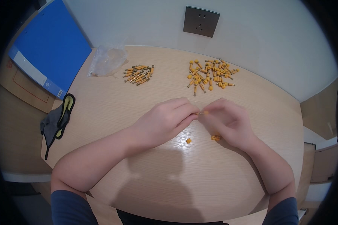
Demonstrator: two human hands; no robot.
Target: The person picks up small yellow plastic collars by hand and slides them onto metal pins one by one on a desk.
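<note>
Above the middle of the table my left hand (169, 115) and my right hand (229, 122) meet at the fingertips. My left thumb and forefinger pinch a small furniture bolt (199, 113), mostly hidden by the fingers. A little yellow plastic piece (205, 112) shows at my right fingertips, which are closed and slightly blurred. One loose yellow plastic piece (188, 141) lies between my forearms, and a few more yellow pieces (215, 138) lie beneath my right hand. Beyond the hands is a spread pile of metal bolts with yellow caps (212, 73).
Left of that pile lies a smaller group of orange-sleeved bolts (139, 74), beside a clear plastic bag (108, 60). A blue folder (50, 41) leans at the far left, above a grey face mask (56, 120). A dark socket plate (201, 21) is on the wall.
</note>
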